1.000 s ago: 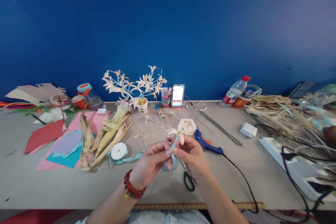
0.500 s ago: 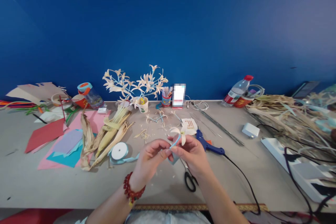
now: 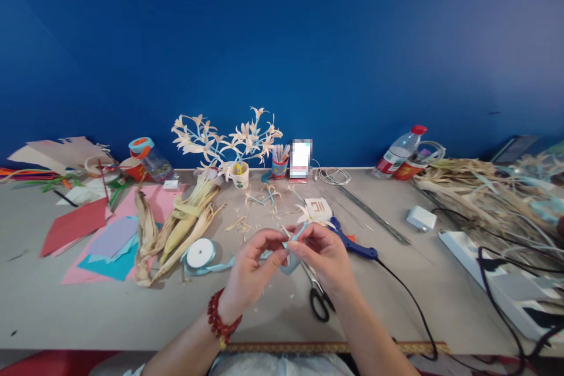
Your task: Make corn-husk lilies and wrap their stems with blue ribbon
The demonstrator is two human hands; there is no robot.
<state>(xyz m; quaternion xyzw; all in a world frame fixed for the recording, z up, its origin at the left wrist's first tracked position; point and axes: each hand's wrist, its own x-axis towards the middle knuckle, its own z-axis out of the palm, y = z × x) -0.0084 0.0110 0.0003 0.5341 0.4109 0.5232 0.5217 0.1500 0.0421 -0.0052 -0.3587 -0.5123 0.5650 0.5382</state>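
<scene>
While the blue glue gun (image 3: 359, 249) lies on the bench (image 3: 132, 317), just left of it: one pale husk flower (image 3: 305, 215), light-blue stem (image 3: 300, 231) pinched in my left grip (image 3: 257, 261) and right grip (image 3: 326, 258), presumably for steadiness. Light-blue ribbon (image 3: 289, 267), looped beneath. Ribbon spool (image 3: 200, 254), farther left, likely placed for slack. Pose: both turned inward, tips nearly meeting.

Left grip (image 3: 258, 261) and right grip (image 3: 325, 257) pinch close together, both curled inward.
</scene>
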